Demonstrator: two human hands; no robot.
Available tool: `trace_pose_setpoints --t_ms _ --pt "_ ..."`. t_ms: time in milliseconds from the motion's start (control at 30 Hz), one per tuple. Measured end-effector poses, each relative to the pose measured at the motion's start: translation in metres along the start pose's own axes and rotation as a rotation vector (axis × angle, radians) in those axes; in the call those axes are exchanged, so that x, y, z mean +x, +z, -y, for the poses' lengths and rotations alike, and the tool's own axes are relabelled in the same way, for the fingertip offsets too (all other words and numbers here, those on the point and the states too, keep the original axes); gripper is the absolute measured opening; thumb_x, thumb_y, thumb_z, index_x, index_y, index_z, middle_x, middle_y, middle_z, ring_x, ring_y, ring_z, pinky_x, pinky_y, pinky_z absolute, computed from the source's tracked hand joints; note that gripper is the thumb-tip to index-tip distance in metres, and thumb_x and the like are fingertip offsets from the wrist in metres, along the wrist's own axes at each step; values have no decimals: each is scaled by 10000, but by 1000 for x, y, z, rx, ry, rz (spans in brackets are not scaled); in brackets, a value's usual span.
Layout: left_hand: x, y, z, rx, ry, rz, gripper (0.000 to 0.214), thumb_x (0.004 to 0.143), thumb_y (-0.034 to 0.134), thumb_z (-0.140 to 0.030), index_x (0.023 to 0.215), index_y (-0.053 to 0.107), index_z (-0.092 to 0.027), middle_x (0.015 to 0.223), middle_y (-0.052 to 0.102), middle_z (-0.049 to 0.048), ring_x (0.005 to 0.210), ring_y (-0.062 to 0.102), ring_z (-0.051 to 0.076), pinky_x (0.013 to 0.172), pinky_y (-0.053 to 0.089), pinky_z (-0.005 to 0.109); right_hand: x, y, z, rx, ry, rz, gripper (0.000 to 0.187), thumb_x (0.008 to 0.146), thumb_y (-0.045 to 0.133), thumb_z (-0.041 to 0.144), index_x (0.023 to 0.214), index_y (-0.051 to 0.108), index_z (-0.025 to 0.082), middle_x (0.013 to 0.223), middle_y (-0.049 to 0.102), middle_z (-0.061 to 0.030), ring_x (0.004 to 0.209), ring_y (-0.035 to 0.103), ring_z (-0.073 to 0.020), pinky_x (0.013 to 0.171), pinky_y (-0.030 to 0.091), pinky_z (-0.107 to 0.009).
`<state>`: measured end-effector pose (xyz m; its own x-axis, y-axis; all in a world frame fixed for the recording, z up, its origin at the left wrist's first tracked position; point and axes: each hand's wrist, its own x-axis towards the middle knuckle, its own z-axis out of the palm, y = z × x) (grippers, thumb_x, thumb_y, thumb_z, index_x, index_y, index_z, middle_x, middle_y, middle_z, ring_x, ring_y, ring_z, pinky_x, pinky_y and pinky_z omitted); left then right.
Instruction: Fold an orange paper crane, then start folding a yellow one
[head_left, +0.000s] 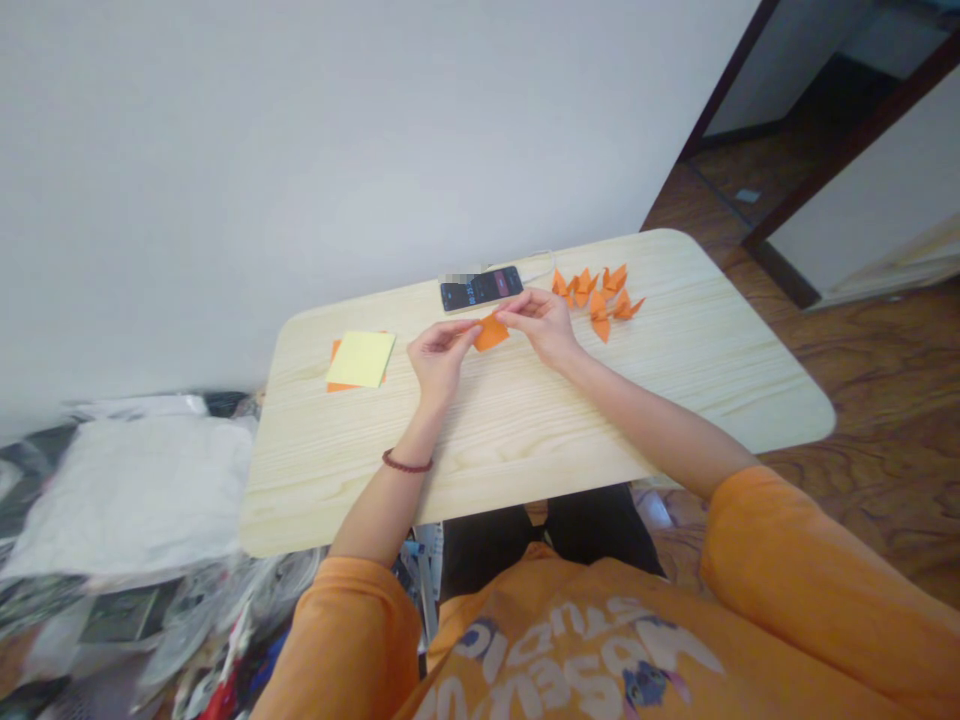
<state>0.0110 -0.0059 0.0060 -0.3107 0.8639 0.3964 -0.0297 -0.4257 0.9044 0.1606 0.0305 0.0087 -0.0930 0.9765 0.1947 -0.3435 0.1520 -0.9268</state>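
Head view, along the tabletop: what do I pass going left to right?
yellow paper pad → left hand → orange paper, pinched by both hands → right hand → folded orange pieces. The phone lies behind the hands, so it is left out.

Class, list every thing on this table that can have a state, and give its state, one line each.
orange paper: partly folded, pinched between left hand and right hand
phone: lying flat, screen lit
folded orange pieces: folded, lying in a loose cluster on the table
yellow sheet: flat, unfolded, on top of orange sheets
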Motion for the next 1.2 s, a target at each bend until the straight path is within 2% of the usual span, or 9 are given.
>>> trace_pose_setpoints --t_ms 233,633,1200 --pt "-1 1 -2 11 26 9 93 636 803 -193 703 740 -204 724 743 17 668 695 143 659 566 265 -1 0 2 0 3 1 316 543 844 322 614 566 189 744 701 9 729 650 -132 750 537 -305" --pt "-1 1 -2 57 -37 -2 114 629 809 -235 700 730 -194 736 738 21 680 689 151 708 570 301 -1 0 2 -7 12 3 309 546 846 322 604 571 192 748 695 5 741 645 -137 777 535 -320" --pt "-2 1 -2 41 -42 5 110 632 803 -230 717 741 -197 739 746 22 671 692 143 679 571 277 -1 0 1 2 9 -3 312 528 856 333 594 587 190 733 699 6 717 643 -132 756 539 -311"
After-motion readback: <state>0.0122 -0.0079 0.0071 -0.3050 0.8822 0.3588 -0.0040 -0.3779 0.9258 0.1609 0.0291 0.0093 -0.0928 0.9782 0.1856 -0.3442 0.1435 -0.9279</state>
